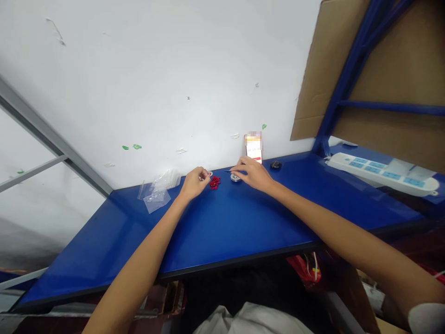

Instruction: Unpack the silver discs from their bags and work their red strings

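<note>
My left hand (194,183) is near the back edge of the blue table, thumb and fingers pinched together. Whatever small thing is between its fingertips is too small to make out; a bit of red and white shows there. Just right of these fingers lies a small heap of red cords (214,183). My right hand (253,172) pinches a thin, needle-like tool (227,171) that points left. Below its fingers rests a small round grey-white dish (235,178), partly covered by the hand; its contents are too small to tell.
Clear plastic bags (158,191) lie left of my left hand. A phone (254,147) with a lit screen leans on the wall, and a small black object (276,165) sits beside it. At the right is a white power strip (382,173) near a blue metal frame (342,83).
</note>
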`<state>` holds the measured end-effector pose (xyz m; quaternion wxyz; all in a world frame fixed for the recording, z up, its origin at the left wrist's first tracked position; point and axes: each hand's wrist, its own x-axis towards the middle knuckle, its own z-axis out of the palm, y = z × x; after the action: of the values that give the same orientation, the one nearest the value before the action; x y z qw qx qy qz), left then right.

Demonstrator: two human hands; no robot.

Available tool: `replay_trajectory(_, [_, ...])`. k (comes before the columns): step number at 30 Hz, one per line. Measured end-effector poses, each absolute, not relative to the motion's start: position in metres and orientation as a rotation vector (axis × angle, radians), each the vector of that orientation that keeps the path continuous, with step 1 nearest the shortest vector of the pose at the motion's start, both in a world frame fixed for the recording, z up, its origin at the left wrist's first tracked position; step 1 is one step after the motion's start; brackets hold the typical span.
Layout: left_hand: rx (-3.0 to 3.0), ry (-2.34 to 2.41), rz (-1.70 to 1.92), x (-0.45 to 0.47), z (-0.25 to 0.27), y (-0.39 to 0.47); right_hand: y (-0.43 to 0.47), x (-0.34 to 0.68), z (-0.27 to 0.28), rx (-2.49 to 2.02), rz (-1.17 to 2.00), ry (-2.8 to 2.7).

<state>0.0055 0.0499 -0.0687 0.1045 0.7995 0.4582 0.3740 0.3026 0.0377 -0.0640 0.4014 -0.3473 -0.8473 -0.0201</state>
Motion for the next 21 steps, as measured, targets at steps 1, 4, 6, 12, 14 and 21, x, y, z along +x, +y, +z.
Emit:
replay_trajectory(1, [2.265,1.315,1.133,0.006,-0.070,0.050,0.037,0.302,-0.064,-0.872,-0.045,-2.143])
replay_trajectory(4, [2.066,1.227,1.145,0.009,-0.072,0.049,0.034,0.299,-0.063,-0.866,-0.011,-2.148])
replay_trajectory(6, [2.019,1.197,1.130,0.010,-0.072,0.048,0.033,0.298,-0.063,-0.871,0.008,-2.154])
replay_trajectory(12, [2.475,1.216,0.889,0.005,-0.061,0.043,0.032,0.298,-0.064,-0.863,0.038,-2.158])
replay_trajectory(14, [2.598,1.151,0.789,0.004,-0.058,0.040,0.032,0.298,-0.064,-0.859,0.045,-2.158])
replay_trajectory(21, [2.852,1.028,0.637,0.002,-0.064,0.045,0.030,0.297,-0.063,-0.828,0.027,-2.148])
